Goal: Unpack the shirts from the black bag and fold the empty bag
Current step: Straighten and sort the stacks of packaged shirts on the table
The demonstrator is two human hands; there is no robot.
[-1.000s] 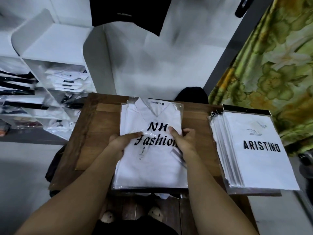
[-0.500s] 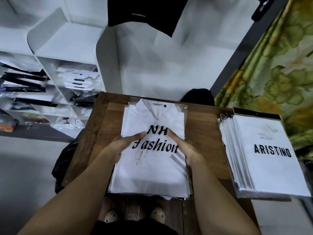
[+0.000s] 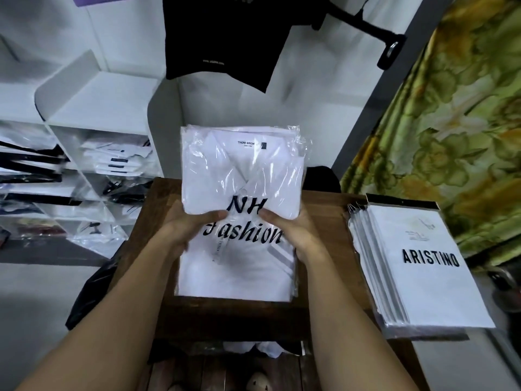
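**A:** Head view: what has changed at the desk (image 3: 324, 218)?

**B:** Half a second ago the stack of shirts (image 3: 239, 176) lay flat on the desk under both hands. Now it is tipped up, collar end highest and well clear of the desk. Its near edge sits low over the desk's front. Whether that edge touches the desk, I cannot tell.

**A:** And the hands?

**B:** The left hand (image 3: 186, 230) grips the stack's left side, thumb across the printed front and fingers behind. The right hand (image 3: 293, 230) mirrors it on the right side. Both are clamped on the stack.

**A:** What does that mean for the task?

**B:** By my reading, the shirts are out and being squared up or carried off. The black bag (image 3: 93, 289) hangs slack off the desk's left edge. It looks empty and is not yet folded.

**A:** Materials?

**B:** The shirts are white and soft-looking, folded into flat rectangles. Each is sealed in clear, crinkled film that catches the light, and the top one reads "NH Fashion" in dark letters. They are probably slippery against one another. The bag is thin, glossy black plastic, crumpled. The desk is dark-stained wood with visible grain. On the desk's right end lies the ARISTINO pile (image 3: 423, 263), flat white-faced packs with fanned edges.
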